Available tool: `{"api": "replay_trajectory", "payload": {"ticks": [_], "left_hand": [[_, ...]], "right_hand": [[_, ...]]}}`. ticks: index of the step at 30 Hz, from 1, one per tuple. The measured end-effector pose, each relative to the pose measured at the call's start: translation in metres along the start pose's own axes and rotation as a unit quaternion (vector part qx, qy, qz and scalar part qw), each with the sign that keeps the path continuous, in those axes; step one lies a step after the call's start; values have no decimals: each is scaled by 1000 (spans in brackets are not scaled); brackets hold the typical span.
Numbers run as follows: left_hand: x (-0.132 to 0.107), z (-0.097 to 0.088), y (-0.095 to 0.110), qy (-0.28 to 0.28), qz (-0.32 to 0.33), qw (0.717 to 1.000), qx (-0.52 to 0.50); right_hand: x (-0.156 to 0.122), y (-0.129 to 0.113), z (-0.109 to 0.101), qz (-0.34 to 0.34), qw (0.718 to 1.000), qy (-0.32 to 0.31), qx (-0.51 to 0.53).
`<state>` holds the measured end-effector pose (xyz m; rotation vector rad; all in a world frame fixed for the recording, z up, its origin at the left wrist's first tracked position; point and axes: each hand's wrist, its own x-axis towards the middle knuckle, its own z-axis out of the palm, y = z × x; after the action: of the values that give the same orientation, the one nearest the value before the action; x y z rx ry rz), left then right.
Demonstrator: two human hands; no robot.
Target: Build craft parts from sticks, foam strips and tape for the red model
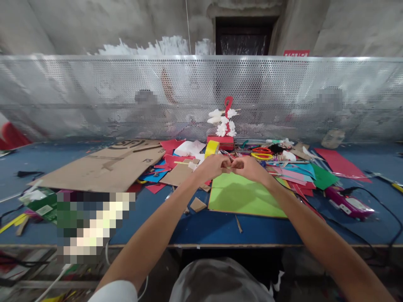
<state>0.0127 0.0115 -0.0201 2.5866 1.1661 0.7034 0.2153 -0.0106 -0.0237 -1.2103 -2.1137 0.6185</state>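
My left hand (pixel 215 165) and my right hand (pixel 250 167) meet above the far part of a lime-green sheet (pixel 244 195). The fingers of both are curled and closed, tips almost touching. Whatever sits between them is too small to make out. A yellow roll of tape (pixel 212 148) stands just beyond my left hand. Behind my hands rises a paper model with a red base (pixel 222 143), a curved red stem (pixel 228 104) and white flower-like pieces (pixel 223 127).
A big flat cardboard piece (pixel 103 165) covers the table's left side. Yellow-handled scissors (pixel 262 156) and coloured paper scraps (pixel 296 173) lie to the right, near a purple box (pixel 349 204) with a black cord. A perforated metal screen (pixel 189 96) closes off the back.
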Motion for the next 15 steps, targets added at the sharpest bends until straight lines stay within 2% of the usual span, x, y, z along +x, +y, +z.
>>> {"api": "replay_trajectory", "payload": {"ticks": [5, 9, 12, 15], "left_hand": [[2, 5, 1, 16, 29, 999, 2], [3, 8, -2, 22, 40, 998, 32], [2, 8, -3, -1, 55, 995, 88], [0, 5, -3, -32, 77, 989, 123]], "right_hand": [[3, 6, -2, 12, 1000, -22, 12], [1, 4, -5, -14, 999, -6, -43], [-1, 0, -6, -24, 997, 10, -76], [-2, -2, -7, -16, 996, 1, -89]]}}
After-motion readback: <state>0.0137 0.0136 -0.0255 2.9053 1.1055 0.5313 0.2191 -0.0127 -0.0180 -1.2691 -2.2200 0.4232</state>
